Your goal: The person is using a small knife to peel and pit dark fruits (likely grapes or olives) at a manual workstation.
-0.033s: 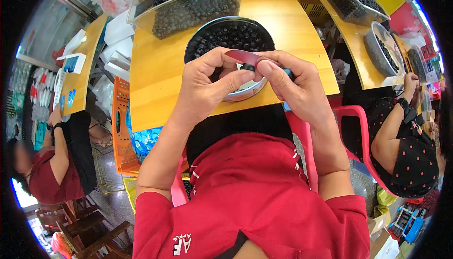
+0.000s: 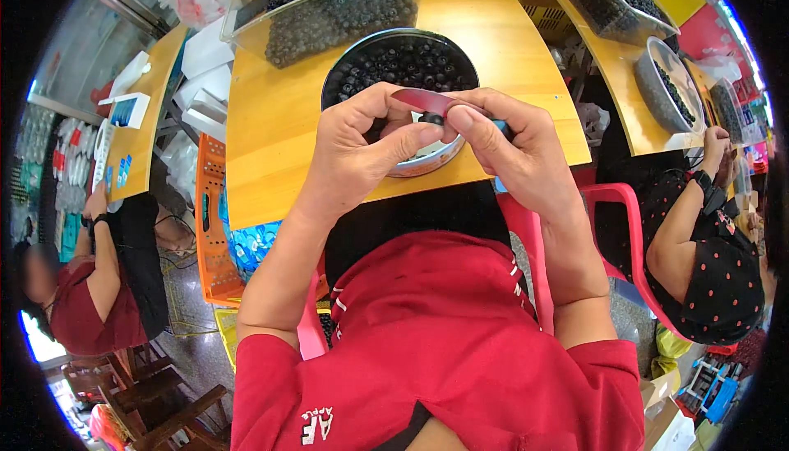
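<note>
Above the near rim of a round tub (image 2: 329, 99), my two hands meet. My left hand (image 2: 362, 140) is closed, its thumb and fingers around a small black round piece (image 2: 431, 118). My right hand (image 2: 514, 143) grips a small knife, its shiny reddish blade (image 2: 423, 100) reaching left over the piece toward my left fingers. Most of the knife's handle is hidden in my right hand. Many similar black round pieces (image 2: 411, 63) lie inside the tub.
A clear bin (image 2: 341, 19) heaped with black pieces stands at the table's (image 2: 493, 40) far side. An orange crate (image 2: 212, 221) sits by the left edge. One person (image 2: 99, 286) works at left; another (image 2: 699, 262) sits at right near a bowl (image 2: 662, 93).
</note>
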A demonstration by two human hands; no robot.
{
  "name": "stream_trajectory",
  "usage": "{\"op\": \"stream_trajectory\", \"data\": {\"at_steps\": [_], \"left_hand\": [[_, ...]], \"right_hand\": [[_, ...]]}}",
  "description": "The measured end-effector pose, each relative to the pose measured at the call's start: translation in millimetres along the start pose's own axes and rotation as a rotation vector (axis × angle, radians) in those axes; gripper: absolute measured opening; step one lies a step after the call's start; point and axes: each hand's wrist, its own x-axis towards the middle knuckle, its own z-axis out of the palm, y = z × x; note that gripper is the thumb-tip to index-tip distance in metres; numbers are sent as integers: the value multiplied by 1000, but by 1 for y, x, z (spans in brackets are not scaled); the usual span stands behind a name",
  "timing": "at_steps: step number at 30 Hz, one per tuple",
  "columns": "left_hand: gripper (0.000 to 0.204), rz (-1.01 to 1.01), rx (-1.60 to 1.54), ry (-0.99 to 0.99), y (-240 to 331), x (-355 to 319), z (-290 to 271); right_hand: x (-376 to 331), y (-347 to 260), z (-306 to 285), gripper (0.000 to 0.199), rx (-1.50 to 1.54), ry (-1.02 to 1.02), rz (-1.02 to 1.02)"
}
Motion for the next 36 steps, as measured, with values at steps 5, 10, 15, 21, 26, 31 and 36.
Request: {"op": "stream_trajectory", "data": {"at_steps": [5, 10, 15, 21, 26, 31, 36], "left_hand": [[19, -40, -97, 3, 2, 0, 3], [20, -129, -243, 10, -4, 3, 5], [20, 47, -26, 3, -8, 4, 9], [18, -37, -197, 90, -8, -6, 17], [19, -71, -319, 58, -10, -7, 11], [18, -78, -316, 63, -3, -6, 11], [18, -28, -185, 71, -4, -4, 9]], "right_hand": [[1, 4, -3, 22, 7, -32, 45], [1, 4, 4, 23, 82, 67, 104], [1, 6, 12, 25, 273, 140, 190], [-1, 17, 14, 27, 659, 75, 319], [-2, 6, 16, 31, 413, 74, 159], [-3, 6, 13, 34, 220, 19, 61], [0, 4, 12, 35, 172, 6, 38]]}}
